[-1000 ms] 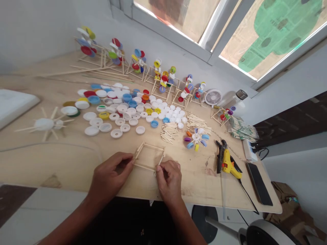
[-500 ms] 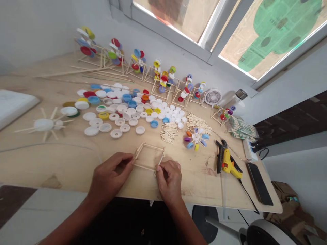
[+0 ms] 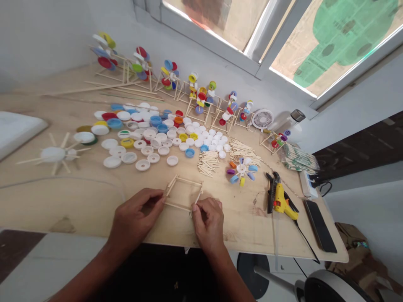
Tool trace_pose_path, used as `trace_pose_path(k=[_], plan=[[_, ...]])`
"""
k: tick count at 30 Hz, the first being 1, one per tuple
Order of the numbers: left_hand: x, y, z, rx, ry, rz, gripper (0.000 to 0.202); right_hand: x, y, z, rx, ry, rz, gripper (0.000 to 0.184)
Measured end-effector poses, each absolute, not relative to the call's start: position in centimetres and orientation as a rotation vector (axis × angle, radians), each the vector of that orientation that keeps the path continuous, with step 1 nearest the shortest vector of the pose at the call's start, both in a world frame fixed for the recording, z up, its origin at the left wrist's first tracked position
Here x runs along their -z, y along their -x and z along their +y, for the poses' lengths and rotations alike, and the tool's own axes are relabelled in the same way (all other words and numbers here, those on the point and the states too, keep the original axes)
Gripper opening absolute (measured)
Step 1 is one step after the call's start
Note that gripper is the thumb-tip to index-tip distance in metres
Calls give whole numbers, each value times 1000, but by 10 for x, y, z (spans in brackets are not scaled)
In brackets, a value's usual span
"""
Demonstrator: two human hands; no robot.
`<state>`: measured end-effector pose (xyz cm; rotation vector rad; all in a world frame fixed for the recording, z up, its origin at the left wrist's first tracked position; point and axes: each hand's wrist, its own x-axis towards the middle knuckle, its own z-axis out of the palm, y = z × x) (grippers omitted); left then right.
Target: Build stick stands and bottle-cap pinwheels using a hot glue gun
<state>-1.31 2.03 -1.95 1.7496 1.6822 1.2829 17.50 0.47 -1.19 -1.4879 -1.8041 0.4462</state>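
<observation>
Near the table's front edge, a small four-sided frame of thin wooden sticks [image 3: 178,206] is held between my two hands. My left hand [image 3: 136,216] pinches its left side between thumb and fingers. On the opposite side, my right hand [image 3: 208,222] grips the lower right corner. Beyond the frame lies a pile of short wooden sticks [image 3: 208,162]. To the right of that pile is a wheel of sticks with coloured bottle caps [image 3: 242,168]. Many loose bottle caps [image 3: 143,165], mostly white, spread over the table behind my left hand.
A yellow glue gun [image 3: 281,199] rests at the right, its cord hanging over the edge, beside a black phone [image 3: 319,226]. Several finished cap wheels on stick stands [image 3: 170,75] line the wall, with a small white fan [image 3: 262,120] and a bottle [image 3: 288,121].
</observation>
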Motion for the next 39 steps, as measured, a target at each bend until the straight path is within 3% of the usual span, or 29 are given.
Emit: trace_pose_path(k=[39], plan=[[21, 12, 19, -1301, -1772, 1687, 18, 15, -176, 5, -460, 1454, -1801, 29]])
